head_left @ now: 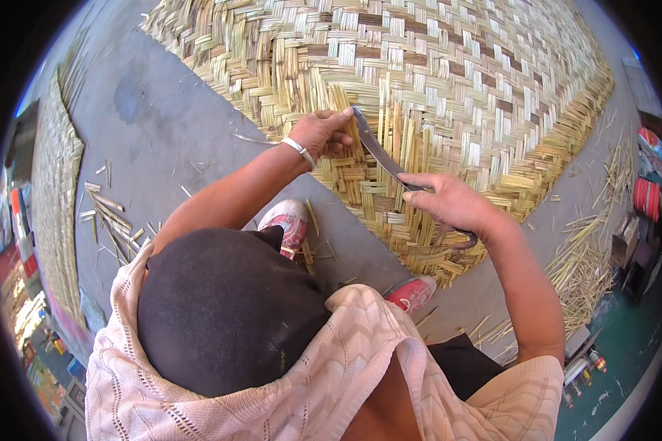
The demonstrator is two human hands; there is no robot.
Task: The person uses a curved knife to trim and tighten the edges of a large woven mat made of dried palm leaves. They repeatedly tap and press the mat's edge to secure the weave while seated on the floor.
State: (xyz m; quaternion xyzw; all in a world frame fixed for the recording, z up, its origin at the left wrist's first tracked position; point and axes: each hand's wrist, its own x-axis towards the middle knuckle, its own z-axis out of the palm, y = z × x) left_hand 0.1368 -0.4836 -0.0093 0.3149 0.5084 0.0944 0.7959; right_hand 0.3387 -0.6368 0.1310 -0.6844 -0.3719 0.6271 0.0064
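A large woven reed mat (449, 81) with a chequered pattern of pale, yellow and brown strips spreads in front of me. My left hand (322, 134), with a white band at its wrist, is closed at loose reed strips (338, 97) that stick up from the mat. Its thumb lies against the tip of a curved knife (377, 151). My right hand (449, 200) grips that knife lower down, thumb and forefinger along the blade; a dark hooked end shows below the palm. The blade slants over the strips near the mat's near corner. My left fingertips are partly hidden.
Cut reed scraps (581, 272) lie heaped on the grey floor at right, with more scraps (114, 213) at left. Another woven mat (57, 198) lies along the far left. My red-and-white shoes (290, 224) stand by the mat's near edge. A red bundle (646, 198) sits at far right.
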